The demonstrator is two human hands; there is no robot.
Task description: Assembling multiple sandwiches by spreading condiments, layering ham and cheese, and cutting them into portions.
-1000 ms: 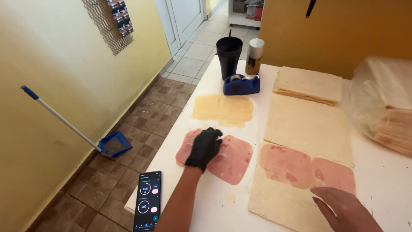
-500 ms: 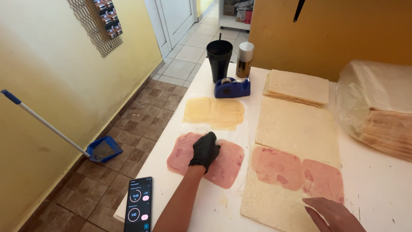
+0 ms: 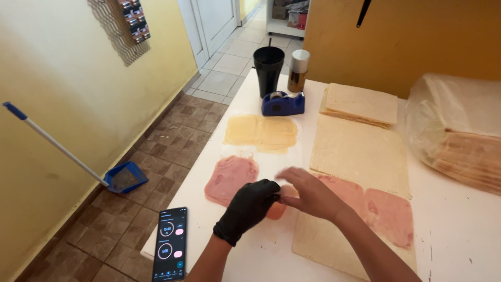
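My left hand [image 3: 249, 208], in a black glove, is curled over the right end of the pink ham slices [image 3: 229, 178] lying on the white table [image 3: 459, 245], with a fold of ham showing under its fingers. My bare right hand [image 3: 309, 194] reaches across from the right. Its blurred fingertips meet the gloved fingers over the ham, and its grip is unclear. Yellow cheese slices [image 3: 261, 131] lie just beyond the ham. To the right is a large flat bread sheet [image 3: 360, 154] with two ham slices [image 3: 389, 215] laid on its near part.
A stack of bread sheets [image 3: 360, 102] and a plastic bag of bread [image 3: 462, 143] sit at the back right. A blue tape dispenser [image 3: 282, 103], black cup [image 3: 268, 68] and metal can [image 3: 298, 70] stand at the far edge. A phone [image 3: 169, 250] lies at the table's near left corner. A dustpan [image 3: 124, 176] rests on the floor.
My right hand has swung left from the near end of the bread sheet to meet the gloved hand. The gloved hand slid to the right end of the ham and curled over it.
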